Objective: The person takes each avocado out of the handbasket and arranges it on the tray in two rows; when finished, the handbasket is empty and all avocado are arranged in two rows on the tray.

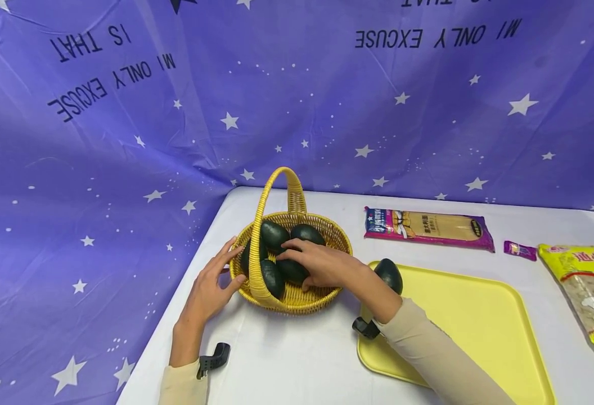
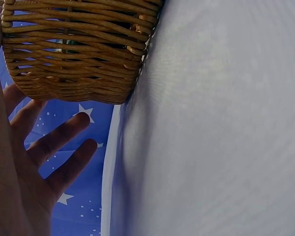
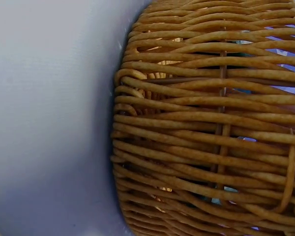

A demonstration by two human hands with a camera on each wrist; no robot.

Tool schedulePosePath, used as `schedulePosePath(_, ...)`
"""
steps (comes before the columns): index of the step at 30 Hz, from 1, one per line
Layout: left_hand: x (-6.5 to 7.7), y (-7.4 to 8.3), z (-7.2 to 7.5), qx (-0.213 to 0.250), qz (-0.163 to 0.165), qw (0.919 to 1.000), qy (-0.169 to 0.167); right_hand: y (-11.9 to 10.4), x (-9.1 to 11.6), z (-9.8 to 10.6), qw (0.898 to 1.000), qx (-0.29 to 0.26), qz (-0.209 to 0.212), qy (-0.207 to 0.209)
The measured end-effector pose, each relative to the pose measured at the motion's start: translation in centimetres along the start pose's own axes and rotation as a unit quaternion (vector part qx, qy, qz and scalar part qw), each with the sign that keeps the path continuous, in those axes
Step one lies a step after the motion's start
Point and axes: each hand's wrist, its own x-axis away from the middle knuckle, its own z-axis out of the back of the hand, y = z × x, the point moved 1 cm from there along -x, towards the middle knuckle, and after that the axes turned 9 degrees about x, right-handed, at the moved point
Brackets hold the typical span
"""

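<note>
Five dark green avocados (image 1: 275, 235) lie in the yellow wicker basket (image 1: 302, 308), which stands on the white-covered bench (image 1: 287, 360), and one more avocado (image 1: 389, 275) sits at the corner of the yellow tray (image 1: 459, 315), partly hidden by the right forearm. Each fruit looks firm and fairly light, a comfortable load for one palm; the smooth, faintly glossy skin may slide a little under the fingertips, and hard squeezing could bruise it if it is ripe, so a wide hold around the fat middle, thumb opposite the fingers, should serve better than a pinch at the narrow end. The basket seems light and slightly springy, best steadied by its rim or lifted by the tall arched handle (image 1: 256, 253). The right hand (image 1: 322, 263) reaches over the rim into the basket, its fingers bent over the near avocado (image 1: 292, 272) and its thumb on the closer side, so that it appears to grip that fruit; the right wrist view shows only the woven wall and cannot confirm it. The left hand (image 1: 208, 292) spreads its fingers against the basket's left side, seemingly touching the weave without clasping it; the left wrist view shows two fingers extended clear of the wall.
</note>
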Motion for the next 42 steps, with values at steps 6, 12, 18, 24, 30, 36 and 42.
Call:
schedulePosePath(6, -0.1, 0.0, -0.1, 0.002, 0.0, 1.0, -0.001, 0.0, 0.3, 0.1, 1.0, 0.008, -0.004, 0.001)
schedulePosePath(12, 0.0, 0.0, -0.2, -0.001, -0.001, 1.0, 0.0, -0.2, 0.8, 0.3, 1.0, 0.015, -0.011, 0.005)
schedulePosePath(18, 0.0, 0.0, 0.0, -0.012, -0.012, 0.9998, 0.007, -0.5, 1.6, 0.7, 0.999, 0.024, -0.007, 0.019)
schedulePosePath(24, -0.2, 0.0, 0.0, -0.01, -0.019, 0.9997, 0.01, -0.5, 2.2, 1.0, 0.999, 0.021, -0.001, 0.043)
schedulePosePath(30, -0.2, 0.0, -0.1, -0.011, -0.021, 0.9997, 0.011, -0.2, 2.9, 1.3, 0.998, 0.02, -0.009, 0.057)
schedulePosePath(36, -0.2, 0.0, -0.1, -0.015, -0.016, 0.9997, 0.01, 0.0, 3.8, 1.7, 0.997, 0.025, -0.003, 0.072)
schedulePosePath(42, -0.2, 0.0, -0.1, -0.016, -0.016, 0.9997, 0.012, 0.3, 4.5, 1.7, 0.995, 0.028, -0.001, 0.092)
